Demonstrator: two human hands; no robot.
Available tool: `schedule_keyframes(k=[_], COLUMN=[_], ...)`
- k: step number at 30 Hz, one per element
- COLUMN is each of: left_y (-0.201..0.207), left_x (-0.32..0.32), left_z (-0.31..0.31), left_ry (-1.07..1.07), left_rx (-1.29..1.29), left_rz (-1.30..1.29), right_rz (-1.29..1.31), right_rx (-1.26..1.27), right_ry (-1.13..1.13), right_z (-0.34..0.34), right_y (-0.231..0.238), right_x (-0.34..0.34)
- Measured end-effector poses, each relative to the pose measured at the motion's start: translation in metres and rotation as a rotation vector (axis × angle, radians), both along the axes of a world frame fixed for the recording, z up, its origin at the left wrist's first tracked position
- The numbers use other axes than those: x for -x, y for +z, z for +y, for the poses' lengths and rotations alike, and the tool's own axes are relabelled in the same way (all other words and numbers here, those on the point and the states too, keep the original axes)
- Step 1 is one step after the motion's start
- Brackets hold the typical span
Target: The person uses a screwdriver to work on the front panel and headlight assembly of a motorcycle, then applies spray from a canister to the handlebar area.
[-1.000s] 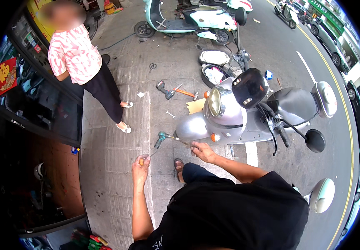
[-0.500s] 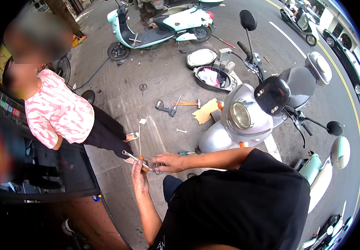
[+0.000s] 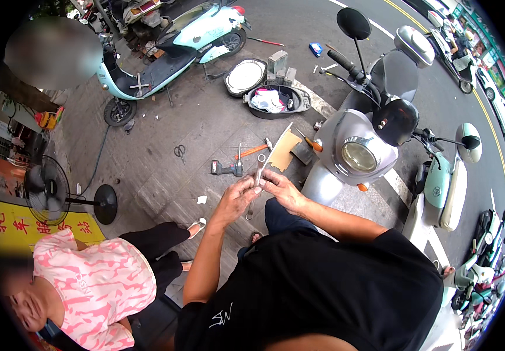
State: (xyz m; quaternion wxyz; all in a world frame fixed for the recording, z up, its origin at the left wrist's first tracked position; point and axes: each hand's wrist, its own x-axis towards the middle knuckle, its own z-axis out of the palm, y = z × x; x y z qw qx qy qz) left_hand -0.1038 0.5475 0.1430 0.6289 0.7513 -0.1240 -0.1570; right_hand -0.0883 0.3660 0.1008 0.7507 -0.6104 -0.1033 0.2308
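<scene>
In front of my body, my left hand [image 3: 238, 202] is closed around a metal wrench [image 3: 261, 159], its ring end sticking up above the fingers. My right hand [image 3: 284, 190] meets it from the other side, fingertips pinched on the same tools. A thin metal shaft [image 3: 283, 137], like that of a screwdriver, slants up and right from between the hands; its handle is hidden. Another ring-shaped metal end [image 3: 249, 216] hangs below my left hand. Just beyond lie a cordless drill [image 3: 227, 168], a hammer [image 3: 252, 151] and a piece of cardboard [image 3: 284, 151].
A silver scooter [image 3: 346, 155] stands close at the right. Past the tools rest an open seat bucket [image 3: 278, 100] and scissors [image 3: 180, 152]. A light-blue scooter [image 3: 170, 64] is at the back. On the left are a person in a pink-patterned shirt [image 3: 97, 281] and a fan [image 3: 47, 187].
My view and body have turned left to right, so the person now sits lower left. My hands and tools have moved up and right in view, closer to the drill and cardboard.
</scene>
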Motion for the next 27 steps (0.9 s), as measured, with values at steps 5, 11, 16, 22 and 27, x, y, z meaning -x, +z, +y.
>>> schedule_keyframes(k=[5,11,16,22,27], left_y=[0.009,-0.015,0.022,-0.028,-0.079], left_x=[-0.091,-0.197,-0.255,-0.343,-0.375], left_z=[-0.035,-0.067,-0.115,-0.206,-0.296], left_ry=[-0.280,-0.491,-0.683,-0.974,-1.201], left_rx=[0.154,0.091,0.099,-0.123,-0.053], left_rz=[0.216,0.223,0.186,0.077,-0.005], right_rz=[-0.071,-0.159,-0.176,0.250,0.330], right_rx=[0.018,0.305,0.291,0.421,0.187], right_ry=[-0.474,-0.640,-1.053,-1.560,-1.785], right_z=[-0.038,-0.063,-0.092,-0.128,-0.102], right_y=[0.018,0.012,0.025,0.045,0.035], right_x=[-0.037,-0.096,-0.109,-0.064,-0.051])
